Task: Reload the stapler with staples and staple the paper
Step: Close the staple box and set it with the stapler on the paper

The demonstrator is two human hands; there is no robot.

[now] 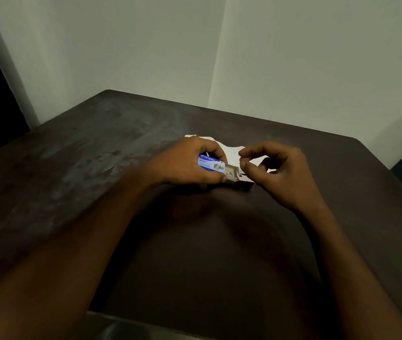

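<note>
My left hand grips a small blue and white staple box, its open grey tray sticking out to the right. Just right of the tray, my right hand hovers with thumb and forefinger curled close together; I cannot tell if anything is pinched between them. White paper lies on the table behind both hands. A dark object, possibly the stapler, lies under the tray and is mostly hidden.
The dark brown table has scuffed pale patches on its left half. Pale walls meet in a corner behind it. The table's right edge drops off near a dark area at the far right.
</note>
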